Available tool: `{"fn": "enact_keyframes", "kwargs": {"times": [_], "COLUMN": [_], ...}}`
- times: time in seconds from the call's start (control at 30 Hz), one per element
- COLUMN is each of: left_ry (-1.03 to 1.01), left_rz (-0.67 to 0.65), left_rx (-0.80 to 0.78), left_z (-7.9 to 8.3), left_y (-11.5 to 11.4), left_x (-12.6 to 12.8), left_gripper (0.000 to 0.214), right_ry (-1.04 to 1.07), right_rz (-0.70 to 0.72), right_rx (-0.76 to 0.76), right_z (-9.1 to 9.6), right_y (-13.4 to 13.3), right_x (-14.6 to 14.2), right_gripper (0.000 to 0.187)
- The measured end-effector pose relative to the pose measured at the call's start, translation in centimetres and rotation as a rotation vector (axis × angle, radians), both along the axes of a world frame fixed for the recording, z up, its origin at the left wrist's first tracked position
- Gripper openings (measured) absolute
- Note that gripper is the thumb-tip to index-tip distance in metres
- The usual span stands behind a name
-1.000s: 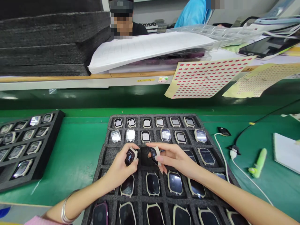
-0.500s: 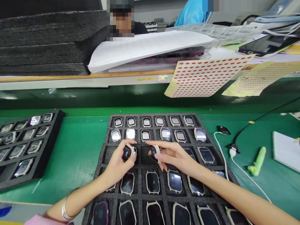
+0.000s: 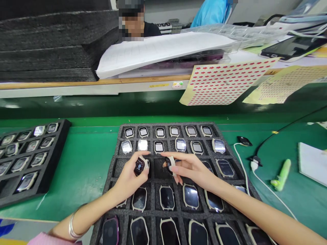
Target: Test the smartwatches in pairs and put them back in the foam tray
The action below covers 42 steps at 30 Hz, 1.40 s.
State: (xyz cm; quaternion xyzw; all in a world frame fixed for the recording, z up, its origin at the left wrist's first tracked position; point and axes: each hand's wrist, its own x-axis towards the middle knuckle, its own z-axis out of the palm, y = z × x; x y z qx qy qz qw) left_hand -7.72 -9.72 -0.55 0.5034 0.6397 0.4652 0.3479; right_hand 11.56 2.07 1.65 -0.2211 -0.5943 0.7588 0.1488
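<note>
My left hand (image 3: 131, 175) grips a smartwatch body (image 3: 140, 165) between thumb and fingers, its dark screen lit with small markings and tilted toward me. A second watch body (image 3: 169, 165), pale-cased and strapless, is pinched on edge in my right hand (image 3: 187, 166). Both are raised over the black foam tray (image 3: 152, 183), above its third row. Other watch bodies lie face up in its compartments: those in the two far rows show white screens, such as the watch (image 3: 159, 147); nearer ones are dark, such as the watch (image 3: 167, 197).
Another foam tray (image 3: 55, 153) of watches lies at the left. On the right are a white cable (image 3: 241, 163), a small black charger (image 3: 244, 141), a green cucumber-shaped object (image 3: 283, 175) and a white pad (image 3: 313, 163). Papers (image 3: 163, 51) lie on the shelf, with a person (image 3: 152, 30) beyond.
Both hands stay almost in place, each still holding its watch. The watch in my left hand has turned slightly. The whole view has shifted a little.
</note>
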Motion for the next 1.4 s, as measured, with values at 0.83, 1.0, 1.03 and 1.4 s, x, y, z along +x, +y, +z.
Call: {"fn": "enact_keyframes", "kwargs": {"times": [0.83,1.0,1.03,1.4], "left_ry": [-0.761,-0.728,-0.717,-0.682], "left_rz": [-0.155,-0.195,-0.197,-0.196], "left_rx": [-0.099,-0.096,-0.092,-0.092], "left_z": [-0.9,-1.2,-1.2,-1.2], "left_y": [0.1,0.1,0.1,0.0], "left_x": [0.4,0.2,0.2,0.3], "left_gripper": [0.038,0.039,0.039,0.038], "right_ry": [0.040,0.020,0.020,0.006], "right_rz": [0.054,0.036,0.031,-0.003], "right_rx": [-0.132,-0.124,-0.125,-0.052], "right_z": [-1.6,-1.5,-1.4,-1.7], "right_y": [0.5,0.1,0.0,-0.1], "right_x": [0.1,0.0,0.0,-0.1], "right_gripper": [0.050,0.049,0.048,0.043]}}
